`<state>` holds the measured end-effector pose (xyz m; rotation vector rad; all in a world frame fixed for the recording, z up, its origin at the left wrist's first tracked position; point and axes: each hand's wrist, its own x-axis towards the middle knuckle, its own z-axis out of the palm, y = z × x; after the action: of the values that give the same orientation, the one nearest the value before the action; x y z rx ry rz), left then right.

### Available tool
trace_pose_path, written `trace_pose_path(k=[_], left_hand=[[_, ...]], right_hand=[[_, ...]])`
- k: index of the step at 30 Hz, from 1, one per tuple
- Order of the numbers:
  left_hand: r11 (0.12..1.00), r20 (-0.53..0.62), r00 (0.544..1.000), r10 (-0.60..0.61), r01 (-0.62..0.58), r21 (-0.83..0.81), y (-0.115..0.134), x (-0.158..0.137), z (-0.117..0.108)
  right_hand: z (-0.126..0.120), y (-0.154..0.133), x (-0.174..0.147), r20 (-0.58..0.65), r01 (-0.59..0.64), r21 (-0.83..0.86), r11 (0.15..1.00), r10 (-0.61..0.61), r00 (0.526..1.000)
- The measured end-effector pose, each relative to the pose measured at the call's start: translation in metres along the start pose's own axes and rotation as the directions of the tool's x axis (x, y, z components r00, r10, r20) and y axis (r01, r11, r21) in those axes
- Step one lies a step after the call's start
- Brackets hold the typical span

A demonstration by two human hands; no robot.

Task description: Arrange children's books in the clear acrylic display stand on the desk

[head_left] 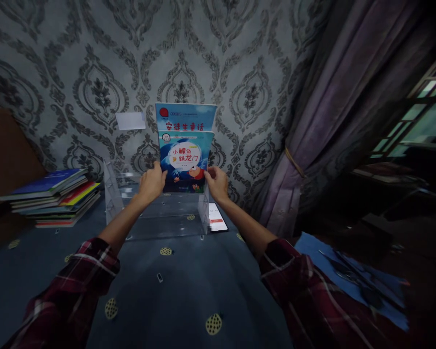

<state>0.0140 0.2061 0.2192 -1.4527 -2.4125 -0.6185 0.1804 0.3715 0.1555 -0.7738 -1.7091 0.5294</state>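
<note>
Between my hands stands a blue picture book [184, 160] with a fish on its cover and red Chinese lettering. My left hand [153, 182] grips its lower left edge. On the opposite edge, my right hand [217, 182] pinches the cover side with the thumb in front. Behind it rises a taller light-blue book [187, 116], its lower part hidden by the front one. Both books are upright over a clear tiered acrylic rack [152, 225]. Whether the front book's bottom edge rests on a tier, I cannot tell.
A stack of books [58, 194] lies at the left beside a brown box [10, 155]. A lit phone [217, 217] lies by the rack's right end. Scissors [337, 271] rest on blue material [316, 245] at the right. A tied curtain [287, 184] hangs beside the patterned wall.
</note>
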Motion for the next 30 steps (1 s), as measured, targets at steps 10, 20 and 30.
trace_pose_path(k=[10, 20, 30], left_hand=[[1.000, -0.022, 1.000, 0.004, -0.004, 0.005, 0.001, 0.001, 0.002], [0.999, 0.015, 0.999, 0.050, -0.050, 0.004, -0.008, 0.002, 0.005], [0.999, 0.002, 0.999, 0.042, -0.042, 0.018, -0.013, 0.001, 0.006]], right_hand=[[-0.002, -0.007, -0.001, -0.043, -0.040, -0.042, 0.998, 0.038, 0.998], [-0.008, -0.009, -0.006, -0.005, -0.007, 0.017, 1.000, 0.008, 1.000], [-0.011, -0.003, -0.011, 0.031, 0.009, 0.083, 0.996, -0.011, 0.999]])
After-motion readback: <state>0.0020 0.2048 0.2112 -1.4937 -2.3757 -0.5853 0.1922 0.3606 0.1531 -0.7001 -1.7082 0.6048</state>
